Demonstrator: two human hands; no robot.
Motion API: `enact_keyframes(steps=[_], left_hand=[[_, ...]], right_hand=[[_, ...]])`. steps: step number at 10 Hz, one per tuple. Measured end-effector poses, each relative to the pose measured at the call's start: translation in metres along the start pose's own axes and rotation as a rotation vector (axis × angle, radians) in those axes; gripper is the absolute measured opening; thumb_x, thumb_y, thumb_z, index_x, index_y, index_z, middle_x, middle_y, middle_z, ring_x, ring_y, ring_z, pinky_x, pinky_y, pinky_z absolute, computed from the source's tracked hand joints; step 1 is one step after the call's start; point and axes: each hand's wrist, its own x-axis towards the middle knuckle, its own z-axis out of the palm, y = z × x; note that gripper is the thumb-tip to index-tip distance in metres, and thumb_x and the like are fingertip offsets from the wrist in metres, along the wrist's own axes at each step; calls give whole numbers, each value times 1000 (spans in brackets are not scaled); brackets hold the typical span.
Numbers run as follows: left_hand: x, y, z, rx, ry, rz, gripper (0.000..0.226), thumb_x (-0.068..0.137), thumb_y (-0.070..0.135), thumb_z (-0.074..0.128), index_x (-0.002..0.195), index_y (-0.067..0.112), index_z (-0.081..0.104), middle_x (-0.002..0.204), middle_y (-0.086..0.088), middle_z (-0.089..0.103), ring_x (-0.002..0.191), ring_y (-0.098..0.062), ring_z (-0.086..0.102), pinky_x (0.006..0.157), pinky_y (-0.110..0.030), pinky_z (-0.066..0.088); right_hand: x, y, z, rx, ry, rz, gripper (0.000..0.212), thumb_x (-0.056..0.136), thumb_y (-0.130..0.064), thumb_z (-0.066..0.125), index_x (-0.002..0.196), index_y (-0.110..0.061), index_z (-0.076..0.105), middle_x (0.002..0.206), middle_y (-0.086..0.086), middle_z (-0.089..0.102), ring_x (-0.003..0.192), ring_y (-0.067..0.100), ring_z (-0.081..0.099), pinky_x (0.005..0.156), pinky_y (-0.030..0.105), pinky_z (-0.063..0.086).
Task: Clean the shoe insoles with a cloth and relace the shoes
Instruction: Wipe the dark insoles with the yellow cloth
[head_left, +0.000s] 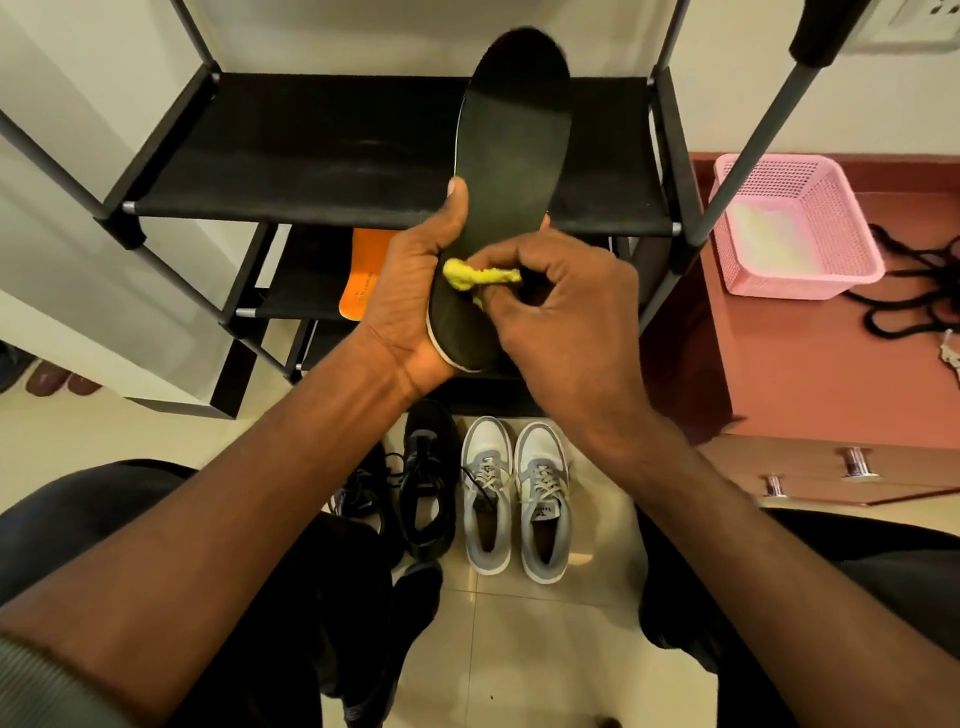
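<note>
Insole-cleaning step: left hand grips the black insole; right hand pinches the yellow cloth against its heel end. Next, judged: wipe toward the toe, keeping the insole steady.

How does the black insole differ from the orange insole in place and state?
The black insole is held up in front of the rack, gripped by the left hand, while the orange insole lies untouched on a lower rack shelf. The black insole shows in full length; the orange insole is partly hidden. The right hand presses a yellow cloth on the black insole; nothing touches the orange one. Both are out of the shoes.
</note>
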Motion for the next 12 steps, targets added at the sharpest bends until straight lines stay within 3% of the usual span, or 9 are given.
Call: enact_keyframes(steps=[1,2,3,4,6,7,8,11,12], left_hand=[[-8,1,4,75,86,45,59,82,64,71,115,17,65,98,4,72,94,-15,70,88,-35,57],[-2,0,7,38,195,35,81,87,57,69,149,9,50,106,5,74,101,-14,71,91,-35,58],[-9,2,22,-131,147,11,45,109,38,48,137,4,60,116,-12,75,105,-25,73,95,-40,60],[-5,1,23,-211,136,20,42,112,34,41,129,3,63,115,-16,75,104,-27,74,97,-40,59],[5,5,21,-333,73,-10,54,111,45,36,124,0,63,114,-17,72,101,-28,71,93,-41,59],[10,7,16,-347,120,-26,57,109,49,39,123,-1,62,112,-19,68,98,-30,67,91,-43,58],[10,8,13,-343,139,-27,60,108,51,41,135,0,58,120,-19,65,101,-31,65,97,-45,53],[-4,-8,26,-278,29,-43,44,113,38,34,127,8,62,110,-13,75,98,-25,75,83,-40,63],[-6,-9,27,-256,21,10,42,114,33,34,133,6,60,109,-12,76,96,-24,75,86,-38,63]], right_hand=[[19,16,-3,-102,79,-81,18,84,-6,79,100,-13,82,96,-3,76,89,6,70,82,24,58],[39,31,-9,-188,143,-157,18,86,-6,76,102,-12,81,99,-1,75,90,6,69,80,26,58],[53,40,-15,-198,183,-151,18,89,-6,74,104,-12,81,100,-2,76,89,4,69,80,19,58],[52,39,-17,-243,130,-145,18,88,-6,74,104,-12,81,100,0,76,88,5,68,80,14,56],[2,10,-9,-263,-117,-97,26,86,-2,74,110,-10,80,105,1,73,96,10,68,88,29,59],[-22,-5,-4,-62,-130,15,25,86,0,75,107,-13,81,102,-5,74,94,5,69,86,18,57],[-25,-8,-1,97,-87,91,23,88,0,76,104,-13,82,101,-7,75,95,3,71,85,18,58],[33,21,-1,-279,184,-88,21,85,-5,72,101,-15,81,101,1,74,90,11,68,82,26,56],[51,32,-6,-242,197,-5,20,88,-7,74,104,-16,81,103,-4,75,92,5,68,81,20,57]])
